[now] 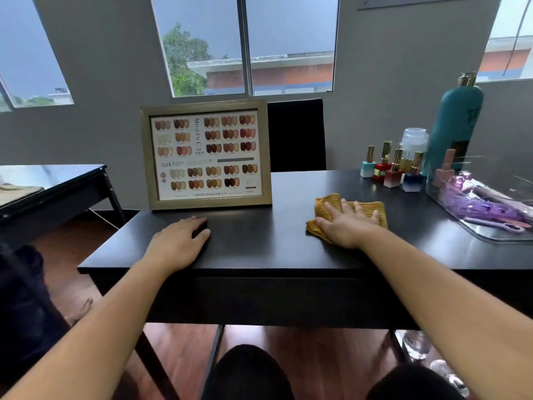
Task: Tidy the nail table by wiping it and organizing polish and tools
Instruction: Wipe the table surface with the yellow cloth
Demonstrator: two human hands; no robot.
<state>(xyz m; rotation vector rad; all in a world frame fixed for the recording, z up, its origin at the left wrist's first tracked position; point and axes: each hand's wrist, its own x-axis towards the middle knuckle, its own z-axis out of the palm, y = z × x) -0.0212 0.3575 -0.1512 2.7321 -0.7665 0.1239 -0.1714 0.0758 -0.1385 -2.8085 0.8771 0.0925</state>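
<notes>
My right hand (347, 226) lies flat, fingers spread, pressing the yellow cloth (372, 210) onto the black table (259, 243) at 1 o'clock. My left hand (176, 243) rests loosely at 11, holding nothing. At 3, a clear tray (490, 238) holds purple tools (484, 210); polish bottles (393, 171) stand at 2.
</notes>
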